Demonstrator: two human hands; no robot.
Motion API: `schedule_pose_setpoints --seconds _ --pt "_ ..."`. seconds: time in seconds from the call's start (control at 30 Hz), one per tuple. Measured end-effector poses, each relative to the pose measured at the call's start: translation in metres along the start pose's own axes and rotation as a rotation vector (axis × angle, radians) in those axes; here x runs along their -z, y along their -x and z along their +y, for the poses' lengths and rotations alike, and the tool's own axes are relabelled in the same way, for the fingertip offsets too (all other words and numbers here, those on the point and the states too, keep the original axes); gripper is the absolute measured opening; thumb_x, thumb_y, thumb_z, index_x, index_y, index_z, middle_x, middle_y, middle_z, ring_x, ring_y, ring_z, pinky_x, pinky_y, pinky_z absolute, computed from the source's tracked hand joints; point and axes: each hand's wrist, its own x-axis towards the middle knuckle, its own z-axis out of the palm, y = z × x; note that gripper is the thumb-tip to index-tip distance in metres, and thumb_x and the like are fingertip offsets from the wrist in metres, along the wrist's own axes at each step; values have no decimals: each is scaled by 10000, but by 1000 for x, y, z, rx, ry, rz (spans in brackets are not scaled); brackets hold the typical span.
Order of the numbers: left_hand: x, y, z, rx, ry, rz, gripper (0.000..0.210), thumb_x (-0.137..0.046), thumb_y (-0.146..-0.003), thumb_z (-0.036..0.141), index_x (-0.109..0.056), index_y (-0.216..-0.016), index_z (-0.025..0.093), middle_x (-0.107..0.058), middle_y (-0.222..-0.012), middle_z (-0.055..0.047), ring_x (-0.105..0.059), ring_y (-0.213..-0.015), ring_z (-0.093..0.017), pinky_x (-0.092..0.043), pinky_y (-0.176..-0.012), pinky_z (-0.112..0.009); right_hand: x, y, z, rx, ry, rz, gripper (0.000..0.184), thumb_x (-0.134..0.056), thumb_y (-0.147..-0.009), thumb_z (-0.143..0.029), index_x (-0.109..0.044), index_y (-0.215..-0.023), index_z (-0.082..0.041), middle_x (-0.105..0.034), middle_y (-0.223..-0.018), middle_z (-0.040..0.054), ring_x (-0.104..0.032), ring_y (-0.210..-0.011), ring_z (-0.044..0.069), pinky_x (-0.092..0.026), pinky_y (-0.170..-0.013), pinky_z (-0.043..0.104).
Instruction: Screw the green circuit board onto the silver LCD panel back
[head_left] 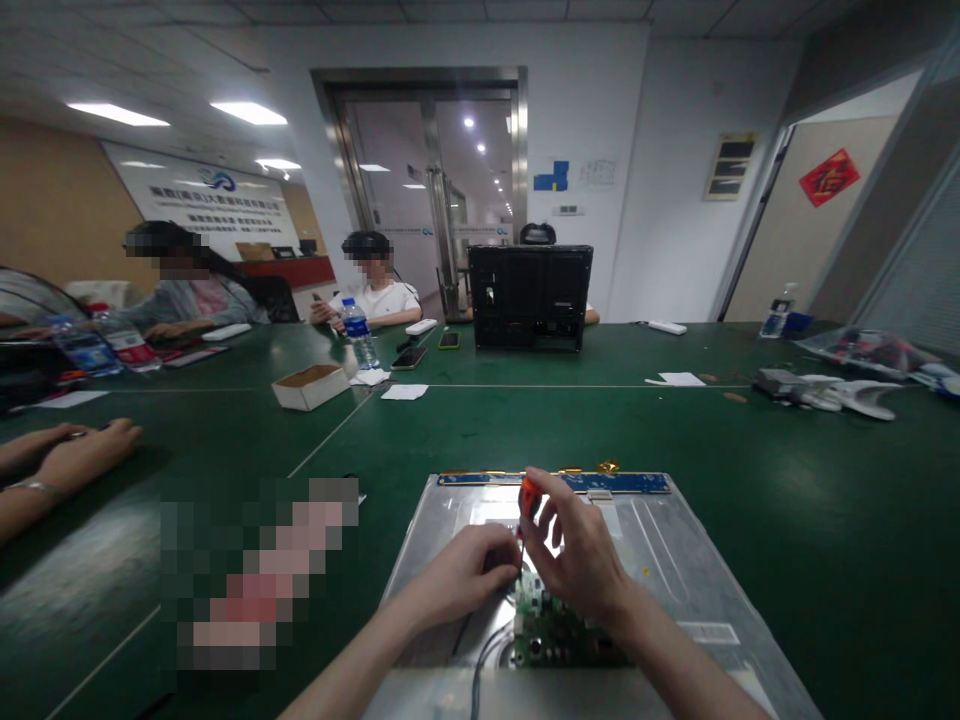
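Note:
A screwdriver with an orange and black handle [529, 498] stands upright over a metal-backed display panel [675, 590]. My right hand [581, 540] is closed around its handle, with the index finger near the top. The thin shaft points down at the upper left edge of a green circuit board [559, 630] on the panel. Beside the shaft, my left hand [480, 565] is closed, thumb and fingers pinched together at the board's edge; what they pinch is hidden. A dark cable [478, 680] runs from the board toward me. A blue circuit strip [630, 483] lines the panel's far edge.
A small open box [310, 388], a water bottle [360, 335] and phones [409, 358] lie across the green table [847, 500]. A black monitor-like unit [531, 297] stands opposite. Another person's hands [82, 455] rest at left. Plastic bags [870, 350] lie at right.

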Motion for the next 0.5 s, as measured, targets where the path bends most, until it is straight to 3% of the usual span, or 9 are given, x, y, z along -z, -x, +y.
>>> schedule_pose_setpoints --seconds 0.3,0.5 --pt "0 1 2 13 -5 -1 138 -563 -846 180 -664 -936 156 -671 -910 -50 -588 -830 -202 -465 -777 -311 0 -1 3 26 34 -12 470 -504 -940 -188 -374 -1388 -253 -617 -891 20 -501 -519 104 -426 -435 222" --pt "0 0 0 0 21 -1 126 -580 -836 169 -664 -929 161 -672 -920 -49 -591 -848 -209 -464 -778 -305 1 -1 1 -7 -20 -54 596 -481 -914 -150 -299 -1474 -238 -640 -960 60 -563 -566 116 -467 -451 231"
